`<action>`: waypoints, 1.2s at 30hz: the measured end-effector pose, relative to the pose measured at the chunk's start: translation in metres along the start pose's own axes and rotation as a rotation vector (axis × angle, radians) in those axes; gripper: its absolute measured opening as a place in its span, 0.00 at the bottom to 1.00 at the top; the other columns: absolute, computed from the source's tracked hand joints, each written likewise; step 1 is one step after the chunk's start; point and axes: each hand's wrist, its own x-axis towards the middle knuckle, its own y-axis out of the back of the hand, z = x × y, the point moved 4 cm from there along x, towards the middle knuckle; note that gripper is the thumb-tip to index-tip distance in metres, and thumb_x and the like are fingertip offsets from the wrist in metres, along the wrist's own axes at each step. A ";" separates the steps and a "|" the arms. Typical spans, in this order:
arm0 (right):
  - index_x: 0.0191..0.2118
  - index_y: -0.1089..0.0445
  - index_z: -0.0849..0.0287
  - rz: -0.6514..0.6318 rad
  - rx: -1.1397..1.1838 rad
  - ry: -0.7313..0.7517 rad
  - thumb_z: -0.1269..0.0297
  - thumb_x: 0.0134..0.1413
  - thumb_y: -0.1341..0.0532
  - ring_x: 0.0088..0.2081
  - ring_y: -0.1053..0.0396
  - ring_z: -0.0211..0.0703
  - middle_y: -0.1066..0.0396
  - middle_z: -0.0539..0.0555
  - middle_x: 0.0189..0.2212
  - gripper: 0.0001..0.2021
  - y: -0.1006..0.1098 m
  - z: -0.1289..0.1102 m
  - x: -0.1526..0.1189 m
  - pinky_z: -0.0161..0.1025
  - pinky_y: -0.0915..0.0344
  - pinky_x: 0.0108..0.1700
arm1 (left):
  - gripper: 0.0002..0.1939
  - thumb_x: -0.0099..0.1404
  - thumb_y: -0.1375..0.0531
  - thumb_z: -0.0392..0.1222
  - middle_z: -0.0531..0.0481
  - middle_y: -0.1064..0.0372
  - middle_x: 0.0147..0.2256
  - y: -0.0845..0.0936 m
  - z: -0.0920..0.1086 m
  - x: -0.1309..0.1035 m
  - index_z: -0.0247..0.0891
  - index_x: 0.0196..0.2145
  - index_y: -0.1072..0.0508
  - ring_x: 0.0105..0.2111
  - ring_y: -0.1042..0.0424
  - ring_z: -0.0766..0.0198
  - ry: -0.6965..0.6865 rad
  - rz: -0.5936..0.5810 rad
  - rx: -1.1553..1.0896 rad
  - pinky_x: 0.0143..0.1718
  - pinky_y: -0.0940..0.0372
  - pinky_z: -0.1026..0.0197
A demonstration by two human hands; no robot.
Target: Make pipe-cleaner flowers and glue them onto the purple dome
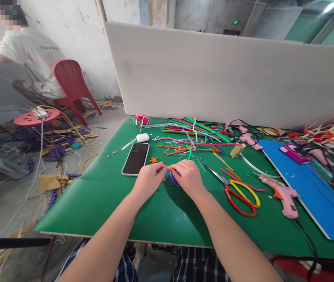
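The orange flower-shaped piece (153, 160) is lying beside the phone (136, 159), apparently already shaped. Just right of it, the left hand (151, 178) is pinching thumb and fingertips together, though one cannot tell what is between them. The blue wound piece (174, 179) is sitting between the hands, mostly under the right hand (189, 176), whose fingers are curling over it and seem to be holding it; it is looking partly formed, with work probably remaining. Behind, loose coloured stems (209, 127) are lying unused, many straight; farther right, scissors (227, 182) and a pink glue gun (286, 194) are resting out of hand. The fingers are hiding most of the blue piece; a green stem (189, 152) is showing behind the right hand, but whether it is joined is unclear.
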 end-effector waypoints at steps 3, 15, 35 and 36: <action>0.33 0.28 0.56 0.007 -0.003 0.020 0.65 0.58 0.46 0.34 0.34 0.43 0.26 0.53 0.29 0.10 0.001 -0.002 0.000 0.41 0.43 0.39 | 0.15 0.61 0.48 0.46 0.56 0.33 0.17 0.001 0.001 -0.001 0.39 0.22 0.29 0.20 0.36 0.67 0.011 -0.010 -0.036 0.26 0.43 0.65; 0.28 0.28 0.57 0.053 -0.028 -0.008 0.67 0.57 0.47 0.32 0.34 0.42 0.28 0.54 0.25 0.11 0.005 -0.005 0.001 0.41 0.43 0.39 | 0.15 0.61 0.47 0.49 0.56 0.34 0.18 -0.001 0.004 -0.001 0.38 0.23 0.30 0.22 0.36 0.67 0.014 -0.022 -0.100 0.26 0.44 0.66; 0.28 0.27 0.57 0.065 0.864 -0.568 0.59 0.48 0.39 0.31 0.30 0.40 0.27 0.49 0.27 0.07 -0.001 0.007 -0.002 0.36 0.36 0.36 | 0.14 0.60 0.45 0.51 0.54 0.34 0.23 -0.003 0.000 0.001 0.37 0.29 0.29 0.25 0.34 0.66 0.032 -0.117 -0.437 0.29 0.39 0.65; 0.29 0.27 0.56 0.067 0.818 -0.542 0.60 0.48 0.39 0.32 0.30 0.40 0.26 0.50 0.28 0.06 0.001 0.007 -0.001 0.37 0.36 0.38 | 0.14 0.60 0.45 0.51 0.54 0.33 0.23 -0.003 -0.001 0.001 0.37 0.29 0.29 0.25 0.33 0.66 0.032 -0.116 -0.394 0.29 0.39 0.65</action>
